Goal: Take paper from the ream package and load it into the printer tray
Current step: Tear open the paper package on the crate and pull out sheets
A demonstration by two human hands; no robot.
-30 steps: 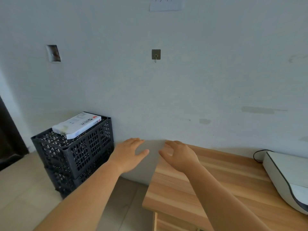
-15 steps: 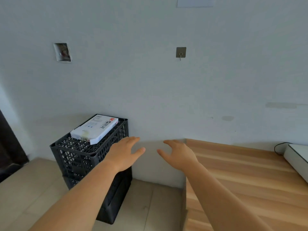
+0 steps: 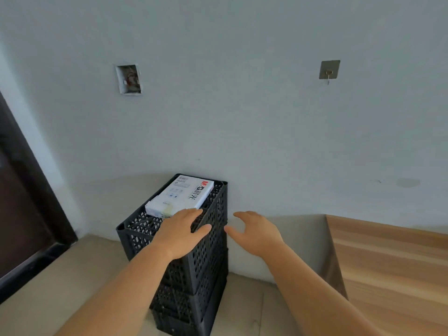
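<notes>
Both my hands out, fingers spread and empty: left hand (image 3: 180, 232) over the black crate (image 3: 208, 253), maybe brushing the ream package (image 3: 180, 196); right hand (image 3: 257, 232) just beside

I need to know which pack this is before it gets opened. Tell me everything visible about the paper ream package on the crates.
The ream package is a flat white rectangular pack, seemingly wrapped, with a red-and-black logo, dark characters and small icons on top. It lies flat and angled on the black crates, against the wall. It looks unopened. The left hand hovers at its near corner; contact is unclear.
</notes>
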